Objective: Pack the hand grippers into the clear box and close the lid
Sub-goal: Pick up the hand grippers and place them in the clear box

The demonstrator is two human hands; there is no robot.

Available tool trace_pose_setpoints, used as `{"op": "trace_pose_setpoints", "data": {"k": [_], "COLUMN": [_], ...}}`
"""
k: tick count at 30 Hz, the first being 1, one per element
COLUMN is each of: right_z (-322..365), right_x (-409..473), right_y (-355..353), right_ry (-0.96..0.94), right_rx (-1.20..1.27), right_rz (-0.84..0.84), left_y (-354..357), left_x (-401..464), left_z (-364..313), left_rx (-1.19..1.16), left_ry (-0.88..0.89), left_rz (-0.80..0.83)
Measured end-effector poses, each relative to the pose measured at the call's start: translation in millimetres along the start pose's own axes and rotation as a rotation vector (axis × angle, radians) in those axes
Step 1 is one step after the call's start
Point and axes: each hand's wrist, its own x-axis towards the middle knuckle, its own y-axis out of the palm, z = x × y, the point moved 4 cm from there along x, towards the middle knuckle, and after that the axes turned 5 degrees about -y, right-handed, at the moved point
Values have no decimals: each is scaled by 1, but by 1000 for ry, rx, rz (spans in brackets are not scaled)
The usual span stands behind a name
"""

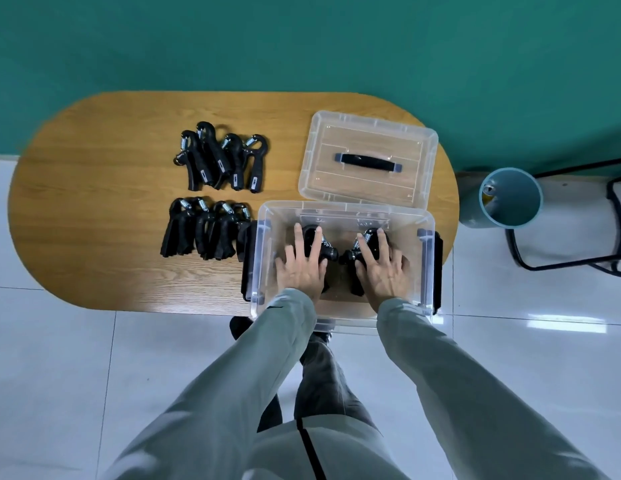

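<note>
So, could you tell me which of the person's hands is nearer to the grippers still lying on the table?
Left. The left hand is in the clear box on the side beside the rows of hand grippers on the table; the right hand is at the box's far side.

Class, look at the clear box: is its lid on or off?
Off. The lid lies flat on the table behind the open clear box, handle showing.

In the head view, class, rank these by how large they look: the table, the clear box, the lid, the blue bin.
1. table
2. clear box, nearer the camera than the lid, which may flatter it
3. lid, close behind the box
4. blue bin, on the floor beside the table
</note>
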Motion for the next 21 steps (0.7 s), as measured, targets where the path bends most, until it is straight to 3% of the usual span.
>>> {"op": "trace_pose_setpoints", "data": {"k": [11,16,21], "right_z": [72,135,208], "right_x": [24,42,58], "right_y": [-104,-124,-119], "right_ry": [-259,-364,-455], "right_rx": [23,45,24], "right_rz": [-399,-380,-220], "left_y": [-92,-125,-125], "left_x": [0,2,4], "left_z": [26,76,153], "left_rx": [-146,-183,-202], "left_ry": [56,-14,-143], "left_rz": [-162,-207,-168]}}
